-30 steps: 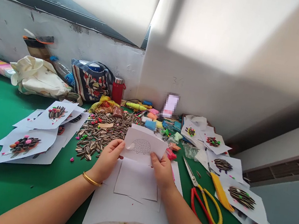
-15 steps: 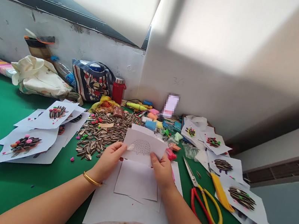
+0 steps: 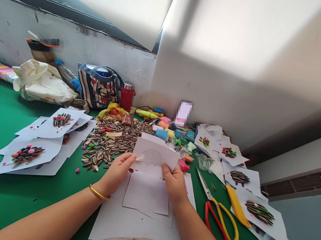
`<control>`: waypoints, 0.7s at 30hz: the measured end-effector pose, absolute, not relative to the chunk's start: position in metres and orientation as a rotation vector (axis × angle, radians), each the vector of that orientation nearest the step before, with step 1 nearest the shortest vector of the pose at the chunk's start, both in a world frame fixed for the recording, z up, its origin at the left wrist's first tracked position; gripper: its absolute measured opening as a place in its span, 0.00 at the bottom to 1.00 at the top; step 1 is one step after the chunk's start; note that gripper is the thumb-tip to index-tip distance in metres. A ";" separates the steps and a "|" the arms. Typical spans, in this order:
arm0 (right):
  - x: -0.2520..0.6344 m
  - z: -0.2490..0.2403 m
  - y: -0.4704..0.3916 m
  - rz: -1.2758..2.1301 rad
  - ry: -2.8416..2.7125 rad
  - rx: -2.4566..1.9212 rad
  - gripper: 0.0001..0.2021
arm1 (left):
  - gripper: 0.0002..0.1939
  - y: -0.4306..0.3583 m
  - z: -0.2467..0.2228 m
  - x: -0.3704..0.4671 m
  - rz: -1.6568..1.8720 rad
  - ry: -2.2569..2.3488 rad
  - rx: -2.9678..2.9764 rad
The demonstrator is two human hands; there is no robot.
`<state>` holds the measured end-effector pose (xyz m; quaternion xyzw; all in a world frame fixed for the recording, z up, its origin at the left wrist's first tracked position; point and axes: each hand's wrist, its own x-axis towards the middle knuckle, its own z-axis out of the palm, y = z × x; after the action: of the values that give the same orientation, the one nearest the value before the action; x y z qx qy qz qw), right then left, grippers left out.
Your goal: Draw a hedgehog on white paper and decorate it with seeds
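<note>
A white paper card [image 3: 156, 145] with an outline drawing of a hedgehog is held up between my two hands. My left hand [image 3: 120, 172] pinches its left edge, thumb on the front, beside a pale patch at the animal's snout. The right edge is gripped by my right hand [image 3: 175, 183], thumb also on the front; the fingers behind are mostly hidden. Below the card lie a blank white sheet [image 3: 147, 195] and a larger white sheet [image 3: 119, 227]. Just beyond the card spreads a heap of striped sunflower seeds [image 3: 95, 158].
Scissors with red and yellow handles [image 3: 218, 218] and a yellow utility knife [image 3: 238, 205] lie on the right. Cards bearing seed hedgehogs stand at left [image 3: 51, 135] and right [image 3: 281, 222]. Behind are coloured clay [image 3: 162, 133], a red bottle [image 3: 126, 97] and a striped bag [image 3: 97, 85].
</note>
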<state>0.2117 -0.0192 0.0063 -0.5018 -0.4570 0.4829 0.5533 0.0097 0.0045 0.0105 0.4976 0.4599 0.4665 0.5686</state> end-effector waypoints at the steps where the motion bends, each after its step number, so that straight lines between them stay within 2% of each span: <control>1: 0.212 0.006 -0.019 1.138 -1.083 -1.195 0.22 | 0.20 0.004 0.011 0.010 1.101 1.083 1.162; 7: 0.212 0.005 -0.019 1.124 -1.103 -1.216 0.21 | 0.17 0.005 0.015 0.011 1.104 1.085 1.250; 21: 0.212 0.005 -0.019 1.129 -1.134 -1.222 0.23 | 0.20 0.004 0.013 0.013 1.092 0.971 1.204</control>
<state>0.2117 -0.0190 0.0052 -0.5128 -0.4760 0.4738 0.5347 0.0128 0.0044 0.0133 0.5159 0.4162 0.4679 0.5846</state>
